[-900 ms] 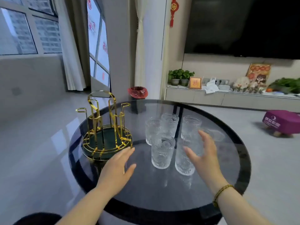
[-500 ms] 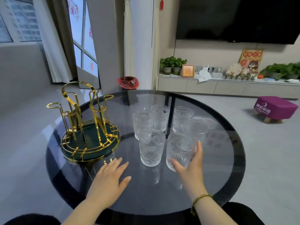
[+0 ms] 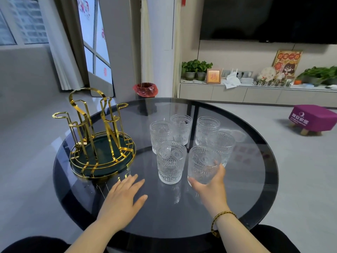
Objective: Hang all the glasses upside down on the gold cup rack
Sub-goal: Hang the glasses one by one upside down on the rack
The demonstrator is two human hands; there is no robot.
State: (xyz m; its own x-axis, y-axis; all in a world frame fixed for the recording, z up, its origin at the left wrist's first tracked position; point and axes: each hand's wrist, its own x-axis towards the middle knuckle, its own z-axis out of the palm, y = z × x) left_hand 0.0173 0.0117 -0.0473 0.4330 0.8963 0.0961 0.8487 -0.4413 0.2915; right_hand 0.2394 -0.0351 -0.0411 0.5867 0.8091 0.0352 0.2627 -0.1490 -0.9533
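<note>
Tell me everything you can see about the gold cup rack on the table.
The gold cup rack is shiny gold wire on a round dark green tray base ringed with gold hoops. Several upright prongs with looped tops rise around a taller arched handle. It stands upright on the left part of the dark glass table, and no glasses hang on it. Neither hand touches it.

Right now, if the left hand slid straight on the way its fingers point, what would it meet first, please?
Probably the base of the gold cup rack: the left hand lies flat, fingers aimed at its near edge, though depth is unclear.
</note>
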